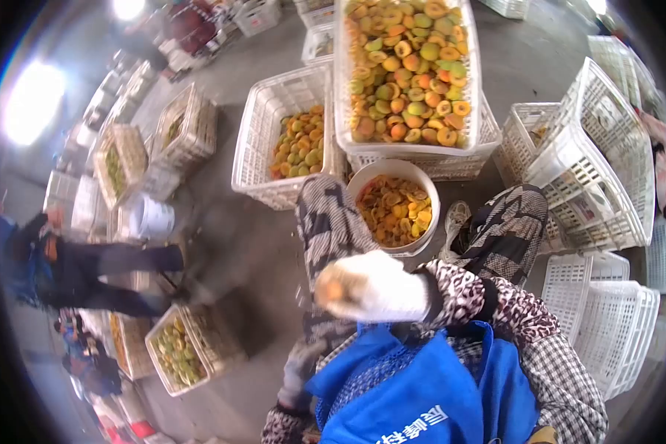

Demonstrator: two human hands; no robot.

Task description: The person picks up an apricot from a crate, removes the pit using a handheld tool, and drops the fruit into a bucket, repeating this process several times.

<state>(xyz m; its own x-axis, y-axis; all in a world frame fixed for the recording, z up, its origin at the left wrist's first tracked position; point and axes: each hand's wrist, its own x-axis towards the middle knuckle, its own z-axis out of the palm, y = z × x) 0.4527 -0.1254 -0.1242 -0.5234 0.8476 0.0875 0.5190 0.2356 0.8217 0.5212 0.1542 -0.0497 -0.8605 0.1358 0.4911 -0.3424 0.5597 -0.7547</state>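
My right hand (381, 287), in a white glove with stained fingers, is closed above my lap. Between its fingers is a blurred orange-brown piece of peach (335, 290). My left hand (297, 379), in a greyish glove, is low beside my left thigh, and its fingers are too blurred to read. A white bucket (434, 214) stands between my feet, with cut orange peach pieces (396, 211) inside. Just beyond it, a white crate (340, 81) full of halved peaches (411, 74) rests on another crate.
Left of the bucket is a crate (255, 133) part filled with peaches. Tilted and stacked white crates (592, 170) crowd the right side. At the left, a person in dark trousers (118, 274) stands near fruit crates (177, 351) and a white bucket (152, 218).
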